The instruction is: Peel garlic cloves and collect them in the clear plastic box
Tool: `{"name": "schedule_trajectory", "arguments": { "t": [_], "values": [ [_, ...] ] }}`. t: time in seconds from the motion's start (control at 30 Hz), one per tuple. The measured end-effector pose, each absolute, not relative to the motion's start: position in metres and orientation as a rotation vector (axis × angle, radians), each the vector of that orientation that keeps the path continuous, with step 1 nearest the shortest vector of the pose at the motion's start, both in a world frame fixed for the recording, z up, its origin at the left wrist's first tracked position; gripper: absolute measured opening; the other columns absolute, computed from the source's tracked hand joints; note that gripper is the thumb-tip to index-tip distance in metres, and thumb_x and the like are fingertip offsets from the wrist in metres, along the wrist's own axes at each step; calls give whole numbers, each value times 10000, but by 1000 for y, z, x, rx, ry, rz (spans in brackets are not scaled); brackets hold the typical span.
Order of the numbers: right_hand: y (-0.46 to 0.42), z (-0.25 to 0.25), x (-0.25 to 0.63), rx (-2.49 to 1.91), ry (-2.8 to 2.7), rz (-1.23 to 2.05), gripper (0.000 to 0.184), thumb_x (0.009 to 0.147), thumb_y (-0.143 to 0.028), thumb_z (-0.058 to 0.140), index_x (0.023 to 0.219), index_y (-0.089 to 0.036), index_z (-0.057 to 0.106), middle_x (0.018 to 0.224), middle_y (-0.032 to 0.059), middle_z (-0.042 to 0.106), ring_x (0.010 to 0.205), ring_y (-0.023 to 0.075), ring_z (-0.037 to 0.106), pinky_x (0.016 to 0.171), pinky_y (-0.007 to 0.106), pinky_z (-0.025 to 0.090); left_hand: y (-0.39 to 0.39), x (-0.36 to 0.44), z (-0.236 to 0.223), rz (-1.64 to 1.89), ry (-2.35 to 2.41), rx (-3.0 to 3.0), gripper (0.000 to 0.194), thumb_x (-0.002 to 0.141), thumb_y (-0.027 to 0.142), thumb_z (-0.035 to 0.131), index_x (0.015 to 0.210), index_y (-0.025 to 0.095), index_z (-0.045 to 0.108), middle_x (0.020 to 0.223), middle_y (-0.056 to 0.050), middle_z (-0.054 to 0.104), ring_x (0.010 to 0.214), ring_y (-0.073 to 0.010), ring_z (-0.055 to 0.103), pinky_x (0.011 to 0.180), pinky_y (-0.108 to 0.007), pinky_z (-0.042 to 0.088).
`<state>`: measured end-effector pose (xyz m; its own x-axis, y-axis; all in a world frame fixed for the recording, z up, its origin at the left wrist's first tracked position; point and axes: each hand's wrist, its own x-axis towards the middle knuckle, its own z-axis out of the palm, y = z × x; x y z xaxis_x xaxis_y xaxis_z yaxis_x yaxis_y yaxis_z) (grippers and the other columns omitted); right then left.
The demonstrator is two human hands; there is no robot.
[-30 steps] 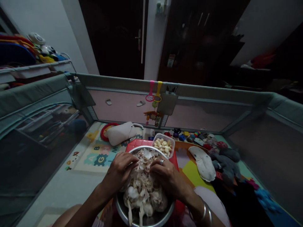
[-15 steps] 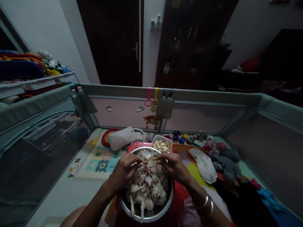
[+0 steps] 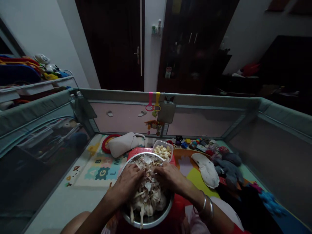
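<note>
A metal bowl [image 3: 149, 225] stands between my knees, filled with garlic bulbs [image 3: 149, 206] and loose papery garlic skins [image 3: 148, 159]. My left hand [image 3: 129, 180] reaches in over its left side, fingers curled down among the skins. From the right side my right hand [image 3: 170, 177] reaches in, also closed, with its fingertips at the skins close to the left ones. What the fingers of either hand hold is hidden. Behind the bowl a clear plastic container [image 3: 172, 150] holds peeled garlic cloves [image 3: 162, 152].
The bowl and container rest on a red surface [image 3: 136, 150]. A white pillow [image 3: 120, 144] lies behind left on an alphabet mat [image 3: 80, 183]. Another white cushion [image 3: 207, 169], grey plush toys [image 3: 230, 172] and small toys lie right. A padded playpen rail [image 3: 207, 99] encloses all this.
Both hands have moved lower and deeper into the skins, their fingers more curled. The whole view has shifted slightly, so the bowl and room sit a little further left.
</note>
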<state>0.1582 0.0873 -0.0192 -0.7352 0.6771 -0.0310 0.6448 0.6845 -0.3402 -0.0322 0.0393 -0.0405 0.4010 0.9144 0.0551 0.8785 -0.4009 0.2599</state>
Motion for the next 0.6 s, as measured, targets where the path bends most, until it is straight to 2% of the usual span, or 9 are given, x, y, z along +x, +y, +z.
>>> {"name": "schedule_trajectory", "arguments": {
  "t": [0.13, 0.3, 0.43, 0.53, 0.6],
  "values": [
    [83, -25, 158, -1063, -2729, 467, 146, 803, -136, 506, 885, -167, 622, 844, 81, 633, 757, 180, 549, 656, 260, 398, 39, -33, -45, 299, 1712, 2462, 181, 842, 231, 445, 893, 184, 612, 855, -66, 631, 835, -237, 538, 778, -366, 387],
    [84, -33, 156, -1034, -2516, 413, 143, 806, -191, 554, 934, -169, 615, 855, 90, 632, 810, 198, 543, 685, 279, 411, 44, -32, -52, 298, 1682, 2458, 211, 780, 190, 539, 986, 205, 583, 933, -67, 604, 879, -237, 523, 804, -372, 386],
    [90, -34, 152, -1014, -2449, 456, 110, 809, -216, 565, 876, -164, 636, 805, 84, 646, 764, 192, 559, 666, 276, 415, 51, -30, -54, 279, 1663, 2459, 188, 745, 204, 590, 931, 220, 611, 915, -55, 596, 866, -235, 517, 774, -370, 405],
    [95, -33, 151, -993, -2452, 515, 95, 810, -192, 563, 830, -158, 649, 761, 73, 663, 728, 180, 572, 662, 269, 411, 55, -28, -53, 366, 1650, 2500, 102, 786, 200, 541, 820, 199, 637, 854, -54, 601, 842, -222, 516, 756, -360, 420],
    [98, -33, 151, -975, -2472, 530, 83, 796, -174, 579, 817, -164, 659, 744, 65, 668, 711, 175, 574, 648, 259, 404, 56, -28, -51, 455, 1613, 2527, 147, 818, 209, 504, 770, 188, 641, 826, -54, 602, 829, -210, 517, 750, -351, 429]
  ]
}}
